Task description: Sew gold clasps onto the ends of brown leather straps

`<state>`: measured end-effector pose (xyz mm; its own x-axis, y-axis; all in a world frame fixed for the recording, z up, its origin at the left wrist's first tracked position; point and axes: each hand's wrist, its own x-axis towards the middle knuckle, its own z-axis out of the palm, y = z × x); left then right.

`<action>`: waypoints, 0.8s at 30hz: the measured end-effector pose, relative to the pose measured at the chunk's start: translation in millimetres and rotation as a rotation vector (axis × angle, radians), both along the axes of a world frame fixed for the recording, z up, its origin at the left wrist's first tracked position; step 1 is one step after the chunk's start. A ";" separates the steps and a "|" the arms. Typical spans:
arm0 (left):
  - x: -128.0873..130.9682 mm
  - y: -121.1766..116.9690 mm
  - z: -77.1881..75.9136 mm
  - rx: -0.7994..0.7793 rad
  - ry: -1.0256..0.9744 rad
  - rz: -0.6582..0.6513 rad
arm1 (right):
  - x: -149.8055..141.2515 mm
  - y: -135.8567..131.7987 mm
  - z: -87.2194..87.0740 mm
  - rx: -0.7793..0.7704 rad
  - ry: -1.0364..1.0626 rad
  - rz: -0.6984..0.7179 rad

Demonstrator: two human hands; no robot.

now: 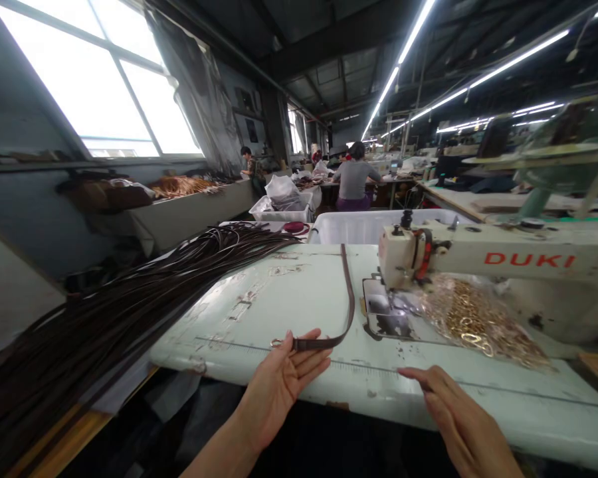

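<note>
A thin dark brown strap (pixel 349 292) curves across the pale green sewing table, its near end lying over the fingers of my left hand (pixel 278 385). The thumb presses on that end while the palm faces up and the fingers are stretched out. A small gold-coloured metal clasp (pixel 276 343) pokes out at the strap's tip, past the thumb. My right hand (pixel 458 408) is at the table's front edge, apart from the strap. Its index finger stretches over the printed ruler line (pixel 363 366), the other fingers loosely bent, and nothing shows in it.
Right of the strap stands a sewing machine (pixel 403 259) with its metal plate (pixel 376 299). Beside it sits a clear bag of gold metal rings (pixel 471 315). Many dark straps (pixel 144 285) heap along the left. A white bin (pixel 353 226) stands behind the table; a person (pixel 355 179) sits farther back.
</note>
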<state>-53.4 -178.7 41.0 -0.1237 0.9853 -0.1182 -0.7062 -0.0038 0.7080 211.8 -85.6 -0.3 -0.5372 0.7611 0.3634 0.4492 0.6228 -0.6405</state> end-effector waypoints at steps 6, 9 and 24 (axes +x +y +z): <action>14.5 -11.6 17.6 0.023 0.103 -0.015 | -64.7 -7.0 39.9 0.320 -0.042 0.200; 17.3 -16.5 25.7 0.032 0.141 -0.047 | -94.8 -4.8 52.3 0.324 -0.005 0.338; 5.1 -25.3 32.1 0.054 0.310 -0.048 | -115.5 -0.7 62.4 0.122 0.077 0.546</action>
<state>-48.3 -204.0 73.0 -0.0985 0.9947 -0.0297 -0.4575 -0.0188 0.8890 96.3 -86.3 62.1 -0.8099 0.3302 0.4848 -0.0043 0.8232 -0.5678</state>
